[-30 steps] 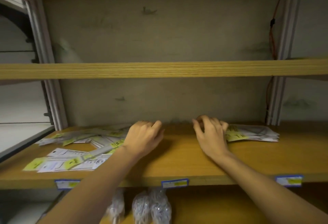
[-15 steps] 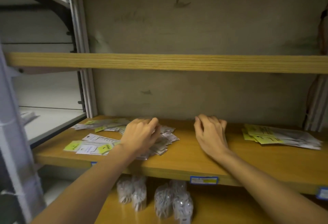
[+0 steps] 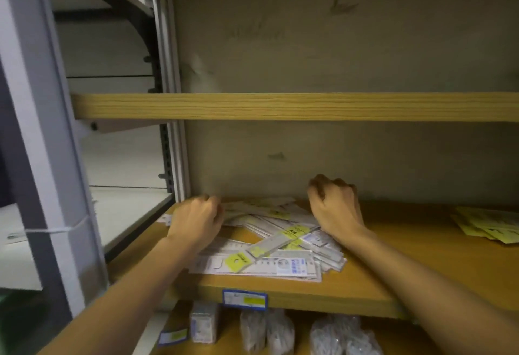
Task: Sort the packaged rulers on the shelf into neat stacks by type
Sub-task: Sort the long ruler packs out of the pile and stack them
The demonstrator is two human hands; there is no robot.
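1. Head view: our left hand point(image 3: 196, 221) and right hand point(image 3: 334, 208) bracket a loose pile of packaged rulers point(image 3: 275, 242) on the wooden shelf point(image 3: 393, 270), the pile lying between them toward the shelf's left end.
2. Our left hand sits at the pile's back-left side, fingers curled down against the packs; whether they actually grip one we cannot tell. Our right hand is at the pile's back-right side near the shelf's rear edge, knuckles up, fingers curled under, and what they hold, if anything, is hidden.
3. Both forearms reach in over the shelf's front edge, wrists raised, backs of the hands toward us.
4. The front ruler pack point(image 3: 258, 266) lies flat with its long axis along the front edge; a yellow-labelled ruler point(image 3: 278, 241) crosses above it diagonally, rising to the right.
5. A second stack point(image 3: 488, 227) of yellow-carded packs lies well apart at the shelf's right end.
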